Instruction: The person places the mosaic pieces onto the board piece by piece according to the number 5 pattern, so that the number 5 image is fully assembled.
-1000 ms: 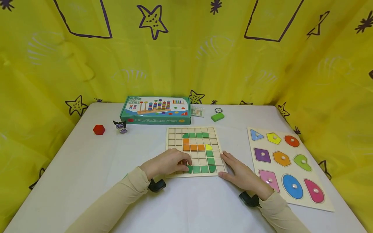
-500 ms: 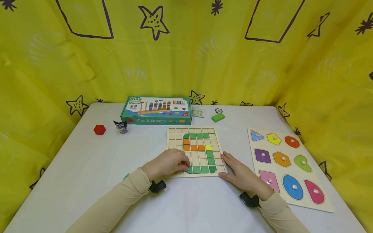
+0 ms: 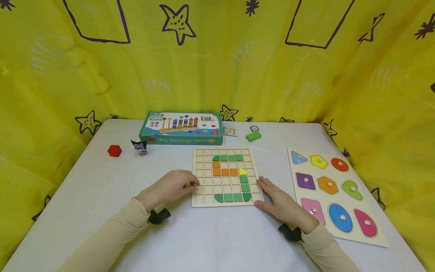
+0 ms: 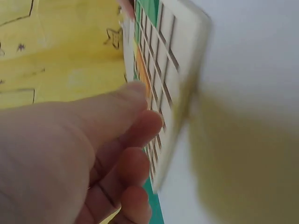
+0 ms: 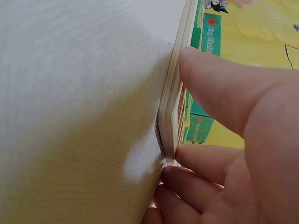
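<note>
A square wooden grid board [image 3: 205,189] lies mid-table. Flat pieces form an S on it: green tiles [image 3: 228,197] along the top, right side and bottom, orange tiles [image 3: 225,172] in the middle, and one yellow piece [image 3: 242,172]. My left hand [image 3: 171,187] hovers at the board's left edge, thumb and fingers loosely bent. In the left wrist view no piece shows between the thumb [image 4: 133,93] and fingers. At the near right corner, my right hand [image 3: 283,202] steadies the board, its fingers along the right edge and its thumb [image 5: 210,79] against the near edge.
To the right lies a knob puzzle board [image 3: 316,202] with coloured shapes. Behind are a Ring Challenge Game box [image 3: 181,128], a pattern card [image 3: 230,130], a green block [image 3: 253,136] and a round chip [image 3: 254,128]. A red hexagon [image 3: 114,150] and small figurine [image 3: 139,147] sit left.
My left hand has drawn back leftward from the green piece at the bottom left of the S to the board's left edge, uncovering that piece. The right hand stays in place.
</note>
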Demonstrator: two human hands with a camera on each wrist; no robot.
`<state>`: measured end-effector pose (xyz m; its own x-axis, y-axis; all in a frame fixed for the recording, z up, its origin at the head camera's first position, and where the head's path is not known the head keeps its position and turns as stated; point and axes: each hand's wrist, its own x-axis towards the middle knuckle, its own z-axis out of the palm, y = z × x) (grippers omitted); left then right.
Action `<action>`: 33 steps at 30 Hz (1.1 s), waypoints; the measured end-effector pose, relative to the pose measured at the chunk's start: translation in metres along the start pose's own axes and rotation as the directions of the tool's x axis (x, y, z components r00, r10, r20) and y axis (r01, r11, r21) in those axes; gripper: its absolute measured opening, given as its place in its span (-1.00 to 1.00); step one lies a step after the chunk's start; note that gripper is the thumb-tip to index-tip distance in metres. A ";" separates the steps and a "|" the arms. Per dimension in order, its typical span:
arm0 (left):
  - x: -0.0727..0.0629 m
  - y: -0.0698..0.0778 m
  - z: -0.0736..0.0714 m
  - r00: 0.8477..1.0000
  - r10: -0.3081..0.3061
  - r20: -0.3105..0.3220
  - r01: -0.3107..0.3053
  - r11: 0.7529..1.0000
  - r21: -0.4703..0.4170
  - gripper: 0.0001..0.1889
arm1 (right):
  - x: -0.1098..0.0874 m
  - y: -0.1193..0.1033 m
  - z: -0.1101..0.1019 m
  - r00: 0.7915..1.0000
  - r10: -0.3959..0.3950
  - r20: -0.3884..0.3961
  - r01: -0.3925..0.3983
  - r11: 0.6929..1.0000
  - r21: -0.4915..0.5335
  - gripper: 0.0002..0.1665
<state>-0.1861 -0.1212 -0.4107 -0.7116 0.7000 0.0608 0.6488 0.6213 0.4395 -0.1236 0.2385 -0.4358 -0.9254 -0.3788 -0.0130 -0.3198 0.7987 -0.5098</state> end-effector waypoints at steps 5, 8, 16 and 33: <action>-0.035 -0.026 -0.013 0.993 -0.116 -0.005 0.116 0.993 0.011 -0.82 | 0.000 0.000 -0.002 1.000 0.002 -0.006 -0.002 1.000 -0.007 -0.11; -0.057 -0.037 -0.018 0.985 -0.172 -0.004 0.172 0.985 -0.005 -0.77 | -0.001 0.001 -0.002 1.000 0.008 -0.003 -0.008 1.000 -0.002 -0.11; -0.105 -0.047 -0.017 0.935 -0.352 -0.046 0.352 0.936 -0.019 -0.44 | -0.002 0.002 0.000 1.000 0.007 -0.007 -0.007 1.000 0.004 -0.10; -0.121 -0.045 -0.019 0.958 -0.276 -0.078 0.279 0.960 0.033 -0.74 | 0.001 -0.001 0.001 1.000 0.014 0.006 -0.014 1.000 0.003 -0.09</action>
<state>-0.1343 -0.2402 -0.4204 -0.8818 0.4716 0.0065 0.4326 0.8034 0.4092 -0.1243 0.2367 -0.4356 -0.9285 -0.3705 -0.0249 -0.3064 0.8024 -0.5121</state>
